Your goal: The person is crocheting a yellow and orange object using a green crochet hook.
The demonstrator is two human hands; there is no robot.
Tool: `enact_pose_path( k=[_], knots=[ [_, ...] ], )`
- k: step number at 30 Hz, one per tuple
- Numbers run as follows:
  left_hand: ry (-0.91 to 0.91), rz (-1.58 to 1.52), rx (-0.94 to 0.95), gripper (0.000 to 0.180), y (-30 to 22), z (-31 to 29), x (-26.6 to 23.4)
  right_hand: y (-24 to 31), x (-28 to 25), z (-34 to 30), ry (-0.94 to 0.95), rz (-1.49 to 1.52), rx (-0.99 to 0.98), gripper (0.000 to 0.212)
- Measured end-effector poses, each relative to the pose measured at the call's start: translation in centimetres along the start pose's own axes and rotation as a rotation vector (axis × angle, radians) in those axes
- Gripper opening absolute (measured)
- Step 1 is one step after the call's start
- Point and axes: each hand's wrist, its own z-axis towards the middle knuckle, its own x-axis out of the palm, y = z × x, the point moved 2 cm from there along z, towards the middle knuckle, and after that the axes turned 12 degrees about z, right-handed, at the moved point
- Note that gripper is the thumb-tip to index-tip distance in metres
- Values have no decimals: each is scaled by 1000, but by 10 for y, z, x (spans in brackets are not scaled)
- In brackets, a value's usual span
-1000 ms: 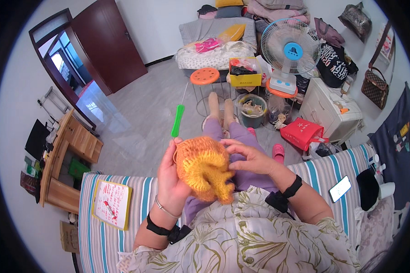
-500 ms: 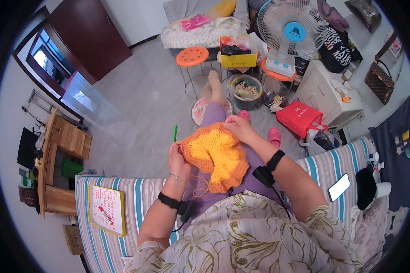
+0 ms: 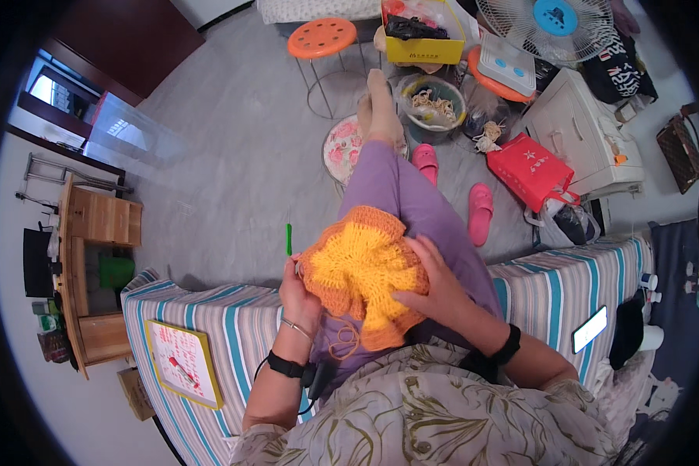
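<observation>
A ruffled crocheted piece (image 3: 357, 268), yellow in the middle with an orange border, rests over my lap. At its left edge, my left hand (image 3: 299, 299) pinches the border, and a slim green crochet hook (image 3: 289, 239) sticks up just above those fingers. The hook's lower end is hidden. My right hand (image 3: 435, 291) grips the opposite side, thumb on the yellow face and fingers along the far edge. A loose loop of orange yarn (image 3: 344, 339) hangs below the piece onto my purple trousers (image 3: 458, 256).
I sit on a striped sofa cover (image 3: 225, 311), with a yellow-edged board (image 3: 182, 365) at left and a phone (image 3: 589, 330) at right. Ahead are a round floral stool (image 3: 340, 155) under my feet, pink clogs (image 3: 480, 213), a bucket of yarn (image 3: 433, 109) and a red bag (image 3: 530, 171).
My right hand has moved from the piece's far top edge down to its right side and now grips there. The piece lies flatter and more spread. The view has tipped nearer my lap.
</observation>
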Motion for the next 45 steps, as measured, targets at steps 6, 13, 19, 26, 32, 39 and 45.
enact_pose_path(
  k=[6, 13, 19, 26, 32, 39, 45],
  knots=[
    [31, 3, -44, 26, 3, 1, -9, -12, -10, 2, 405, 363, 386, 76],
    [97, -9, -78, 22, -8, -3, 3, -48, -7, 77, 164, 583, 414, 76],
    [211, -79, 10, 22, -22, -17, 41, -35, -9, 105, 36, 489, 122, 37],
    [133, 114, 135, 23, -17, 23, 62, -38, -39, 132, -269, -341, -221, 54],
    [92, 144, 21, 26, -5, 30, 42, 15, -1, 72, 299, -305, -405, 69],
    [103, 115, 5, 28, -6, 22, 48, 35, 17, 52, 349, -311, -330, 68],
    [114, 72, 24, 29, -11, 18, 48, 37, -5, 40, 283, -95, -329, 40]
  ],
)
